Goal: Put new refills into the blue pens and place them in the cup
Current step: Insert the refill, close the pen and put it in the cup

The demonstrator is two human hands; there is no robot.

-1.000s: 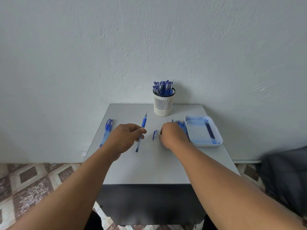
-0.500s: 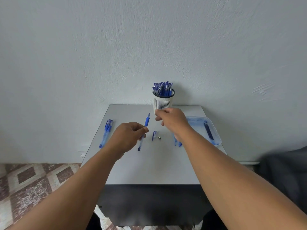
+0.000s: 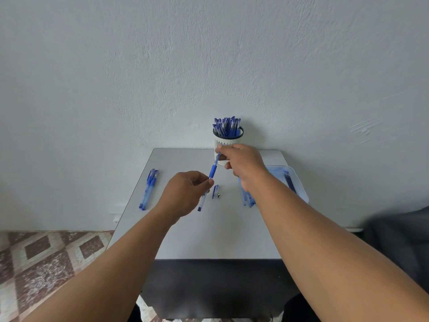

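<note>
My left hand (image 3: 185, 194) pinches a blue pen barrel (image 3: 212, 171) that points up and away over the grey table (image 3: 209, 233). My right hand (image 3: 241, 162) pinches the thin refill tip sticking out of the barrel's upper end, in front of the white cup (image 3: 226, 141) full of blue pens. A blue pen cap (image 3: 215, 191) and a small metal tip (image 3: 219, 195) lie on the table just under the pen.
Two blue pens (image 3: 148, 188) lie side by side at the table's left edge. Several refills (image 3: 248, 201) lie beneath my right forearm, beside a white tray (image 3: 299, 182) holding a dark refill (image 3: 289, 182). The wall rises right behind the cup. A tiled floor lies to the left.
My right hand left the table near the refill pile, rose toward the cup and closed on the top of the pen. My left hand lifted the pen slightly.
</note>
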